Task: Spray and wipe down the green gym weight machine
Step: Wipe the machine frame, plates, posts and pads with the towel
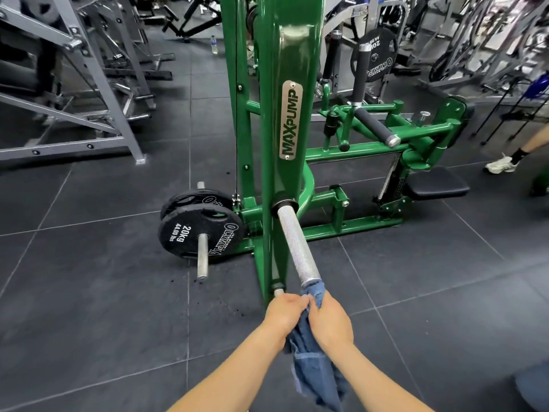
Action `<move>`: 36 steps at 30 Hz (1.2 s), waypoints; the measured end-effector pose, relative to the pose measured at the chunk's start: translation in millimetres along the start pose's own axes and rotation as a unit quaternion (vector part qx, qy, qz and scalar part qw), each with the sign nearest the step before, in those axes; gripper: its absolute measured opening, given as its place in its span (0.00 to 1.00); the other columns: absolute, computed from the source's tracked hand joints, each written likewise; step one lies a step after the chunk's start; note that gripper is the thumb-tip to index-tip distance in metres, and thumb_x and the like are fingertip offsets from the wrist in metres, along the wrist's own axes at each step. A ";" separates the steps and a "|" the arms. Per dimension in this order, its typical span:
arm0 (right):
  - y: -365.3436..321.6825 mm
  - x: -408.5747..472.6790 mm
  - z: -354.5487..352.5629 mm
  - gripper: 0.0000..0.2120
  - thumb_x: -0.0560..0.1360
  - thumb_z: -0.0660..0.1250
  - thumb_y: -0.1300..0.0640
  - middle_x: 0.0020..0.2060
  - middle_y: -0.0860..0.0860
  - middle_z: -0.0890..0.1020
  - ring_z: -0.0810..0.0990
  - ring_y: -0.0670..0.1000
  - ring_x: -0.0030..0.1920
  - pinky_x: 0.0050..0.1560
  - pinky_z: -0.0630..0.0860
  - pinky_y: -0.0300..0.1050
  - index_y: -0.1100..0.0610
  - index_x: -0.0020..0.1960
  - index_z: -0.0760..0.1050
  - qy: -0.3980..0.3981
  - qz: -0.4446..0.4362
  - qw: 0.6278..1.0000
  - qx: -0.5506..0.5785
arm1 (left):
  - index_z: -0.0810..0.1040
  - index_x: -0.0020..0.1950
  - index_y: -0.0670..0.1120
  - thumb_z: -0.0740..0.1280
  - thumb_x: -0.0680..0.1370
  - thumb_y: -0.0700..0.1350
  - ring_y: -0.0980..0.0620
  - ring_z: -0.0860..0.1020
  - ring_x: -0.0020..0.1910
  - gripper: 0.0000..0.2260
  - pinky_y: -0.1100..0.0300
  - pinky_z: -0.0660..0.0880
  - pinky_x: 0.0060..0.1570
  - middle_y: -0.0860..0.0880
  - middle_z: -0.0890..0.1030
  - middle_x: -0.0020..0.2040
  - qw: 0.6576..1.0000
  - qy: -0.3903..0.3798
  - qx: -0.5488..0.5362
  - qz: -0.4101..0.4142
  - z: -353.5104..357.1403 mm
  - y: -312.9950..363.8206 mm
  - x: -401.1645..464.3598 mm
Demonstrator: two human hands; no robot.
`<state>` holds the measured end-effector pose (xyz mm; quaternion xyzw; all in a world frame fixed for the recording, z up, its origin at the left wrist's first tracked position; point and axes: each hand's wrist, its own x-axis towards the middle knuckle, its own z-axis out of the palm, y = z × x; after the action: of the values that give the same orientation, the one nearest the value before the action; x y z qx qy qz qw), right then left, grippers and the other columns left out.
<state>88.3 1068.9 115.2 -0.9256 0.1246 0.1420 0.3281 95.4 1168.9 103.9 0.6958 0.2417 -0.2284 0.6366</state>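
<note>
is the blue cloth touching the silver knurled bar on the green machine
Touching. The head view shows the blue cloth wrapped over the near end of the silver knurled bar, gripped by both hands.

A single head-worn wide-angle camera looks forward and steeply down. It sits close above the glossy green steel weight machine (269,120) and the dark tiled rubber floor (98,292).

Gym: weight plates (199,233), machines (279,114).
</note>
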 end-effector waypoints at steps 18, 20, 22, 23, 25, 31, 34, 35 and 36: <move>-26.8 31.0 -101.6 0.09 0.80 0.59 0.51 0.45 0.50 0.78 0.76 0.53 0.47 0.45 0.69 0.46 0.54 0.54 0.72 0.196 -0.131 0.968 0.085 | 0.73 0.41 0.45 0.57 0.80 0.47 0.46 0.72 0.42 0.11 0.54 0.73 0.47 0.47 0.74 0.40 0.998 0.056 -0.028 -0.008 -10.7 72.9 24.8; -42.6 42.8 -94.5 0.13 0.79 0.63 0.50 0.50 0.48 0.78 0.76 0.50 0.51 0.49 0.70 0.44 0.54 0.60 0.72 0.138 -0.158 0.971 0.115 | 0.75 0.47 0.42 0.55 0.80 0.45 0.45 0.74 0.45 0.12 0.53 0.75 0.53 0.44 0.78 0.47 0.996 0.086 0.012 0.025 -12.1 86.8 31.5; -45.9 55.1 -64.2 0.23 0.77 0.65 0.48 0.58 0.45 0.77 0.77 0.50 0.59 0.57 0.72 0.46 0.54 0.70 0.66 0.028 -0.125 0.985 0.117 | 0.74 0.62 0.40 0.53 0.82 0.44 0.44 0.75 0.56 0.15 0.56 0.72 0.56 0.41 0.77 0.62 0.992 0.099 0.058 0.053 -15.0 96.7 37.3; -46.7 59.0 -50.6 0.29 0.77 0.64 0.48 0.61 0.45 0.75 0.76 0.51 0.62 0.61 0.72 0.47 0.55 0.74 0.60 -0.010 -0.095 0.989 0.111 | 0.70 0.70 0.41 0.52 0.82 0.44 0.44 0.73 0.63 0.18 0.57 0.68 0.59 0.42 0.72 0.69 0.990 0.105 0.077 0.061 -16.9 100.8 40.0; -47.2 67.4 -38.8 0.24 0.80 0.62 0.53 0.60 0.47 0.75 0.76 0.50 0.59 0.58 0.72 0.40 0.58 0.73 0.62 -0.040 -0.055 0.985 0.159 | 0.60 0.77 0.43 0.51 0.83 0.44 0.44 0.67 0.71 0.21 0.58 0.64 0.64 0.44 0.66 0.74 0.987 0.108 0.094 0.077 -18.4 104.9 46.9; -65.2 110.8 -43.8 0.09 0.81 0.58 0.60 0.54 0.54 0.79 0.78 0.49 0.49 0.44 0.71 0.36 0.56 0.59 0.71 -0.051 -0.069 0.982 0.167 | 0.66 0.70 0.42 0.52 0.83 0.45 0.41 0.75 0.59 0.17 0.51 0.72 0.58 0.39 0.75 0.64 0.981 0.126 0.095 0.113 -8.3 111.1 79.3; -76.8 131.3 -44.8 0.07 0.81 0.58 0.60 0.53 0.50 0.77 0.76 0.48 0.51 0.47 0.71 0.37 0.53 0.58 0.69 -0.057 -0.078 0.981 0.169 | 0.57 0.76 0.45 0.52 0.83 0.49 0.43 0.73 0.64 0.22 0.49 0.70 0.62 0.43 0.72 0.67 0.982 0.143 0.068 0.102 2.3 108.5 90.1; -80.7 140.7 -44.8 0.07 0.81 0.58 0.59 0.54 0.50 0.77 0.76 0.49 0.53 0.50 0.70 0.40 0.53 0.58 0.69 -0.059 -0.084 0.982 0.159 | 0.53 0.78 0.48 0.52 0.83 0.50 0.43 0.71 0.66 0.24 0.49 0.69 0.64 0.44 0.72 0.68 0.982 0.151 0.060 0.100 5.5 106.1 92.7; -84.7 148.0 -45.9 0.07 0.81 0.57 0.58 0.54 0.50 0.77 0.76 0.49 0.53 0.51 0.70 0.42 0.53 0.59 0.69 -0.061 -0.086 0.984 0.146 | 0.51 0.79 0.51 0.51 0.82 0.52 0.44 0.70 0.67 0.25 0.48 0.68 0.65 0.46 0.73 0.68 0.980 0.162 0.052 0.107 9.0 103.2 92.1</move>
<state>261.6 1082.9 146.8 -0.8647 0.0436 0.1493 0.4777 231.7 1156.6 125.5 0.7775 0.2534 -0.0557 0.5728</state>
